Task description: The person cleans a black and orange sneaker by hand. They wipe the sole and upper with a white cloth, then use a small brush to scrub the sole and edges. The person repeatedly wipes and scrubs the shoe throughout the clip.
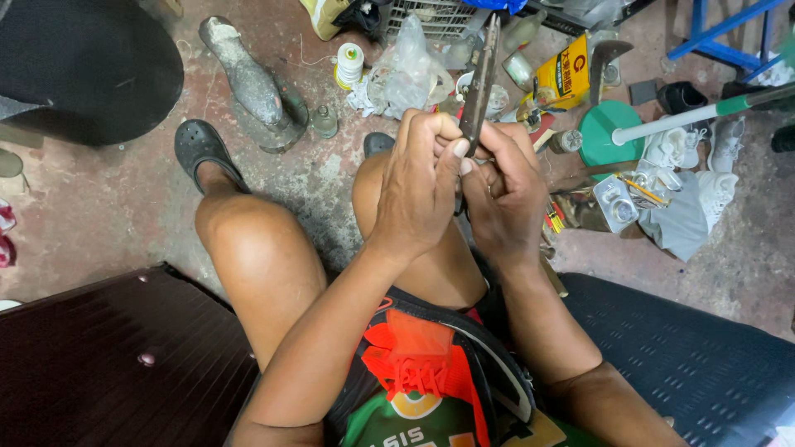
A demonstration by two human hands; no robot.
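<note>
My left hand [418,186] and my right hand [505,194] are pressed together above my right knee, and both grip the lower end of a long, dark metal tool [480,79] that looks like scissors or pliers. Its narrow blades point away from me, toward the clutter on the floor. My left thumb lies against the tool's joint. A sports shoe [414,368] with red laces and a green and orange upper rests in my lap, under my forearms. Whatever sits between my fingers is hidden.
A metal shoe last [252,83] stands on the stained concrete floor, beside a thread spool [349,64], plastic bags [406,70], a yellow can [563,79], a green round stand [609,132] and white shoes [712,165]. A dark board [91,356] lies left, a black mat [696,356] right.
</note>
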